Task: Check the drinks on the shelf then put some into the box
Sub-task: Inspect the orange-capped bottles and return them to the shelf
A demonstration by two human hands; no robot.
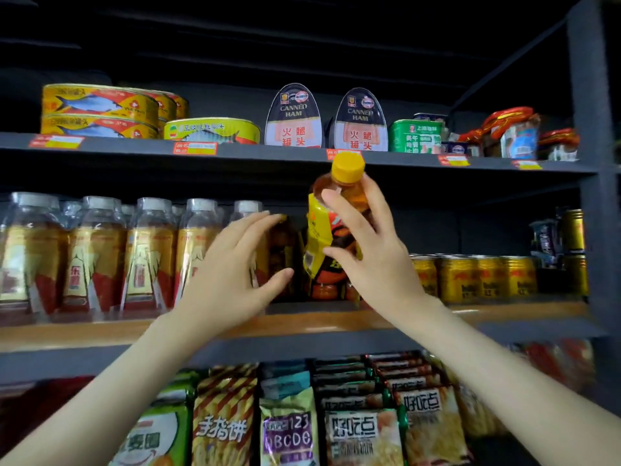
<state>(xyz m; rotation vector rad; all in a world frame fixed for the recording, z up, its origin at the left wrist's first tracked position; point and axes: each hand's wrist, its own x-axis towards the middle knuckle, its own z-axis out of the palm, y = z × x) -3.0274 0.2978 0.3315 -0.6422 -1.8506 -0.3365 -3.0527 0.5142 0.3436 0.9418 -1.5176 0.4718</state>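
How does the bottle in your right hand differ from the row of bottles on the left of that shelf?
The yellow-capped bottle has an opaque yellow cap; the row of bottles has pale caps under clear wrap. Its label is yellow and orange; theirs are gold and red. It is held tilted in the right hand; they stand upright on the shelf. Both hold an amber drink.

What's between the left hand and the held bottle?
Head view: a dark bottle stands on the shelf behind the gap between left hand and the yellow-capped bottle held by the right hand.
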